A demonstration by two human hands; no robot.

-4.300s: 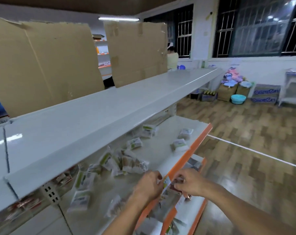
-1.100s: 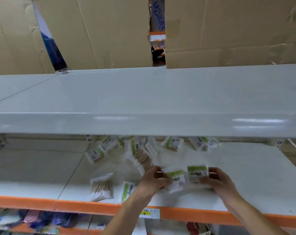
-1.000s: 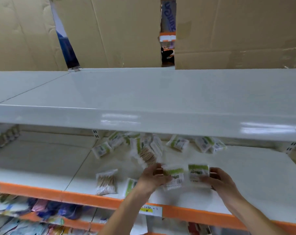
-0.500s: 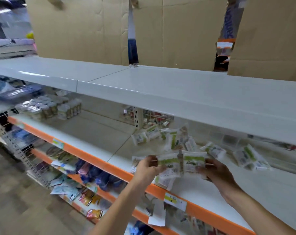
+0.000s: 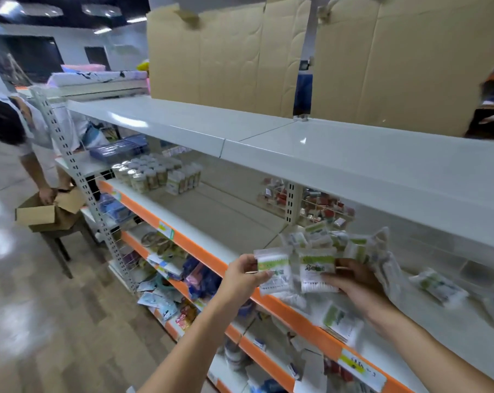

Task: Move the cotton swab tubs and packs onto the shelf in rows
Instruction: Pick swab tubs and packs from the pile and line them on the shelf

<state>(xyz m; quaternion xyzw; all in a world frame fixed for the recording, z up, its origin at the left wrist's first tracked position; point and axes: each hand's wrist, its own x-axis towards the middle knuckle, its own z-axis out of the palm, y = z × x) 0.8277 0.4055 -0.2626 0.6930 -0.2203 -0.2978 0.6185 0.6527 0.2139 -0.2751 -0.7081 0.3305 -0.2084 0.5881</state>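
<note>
My left hand pinches a clear cotton swab pack with a green label, and my right hand holds a second such pack beside it. Both packs hang just above the orange front edge of the middle shelf. Several more swab packs lie in a loose heap on that shelf behind my hands, and others lie scattered to the right. Cotton swab tubs stand in rows at the shelf's far left end.
A bare white top shelf overhangs the middle one, with cardboard sheets standing behind it. Lower shelves hold mixed small goods. At the left a person bends over an open carton on a stool.
The view has swung left along the aisle, bringing the tubs and the person into sight. Both hands have carried their packs leftward, off the shelf surface to its front edge.
</note>
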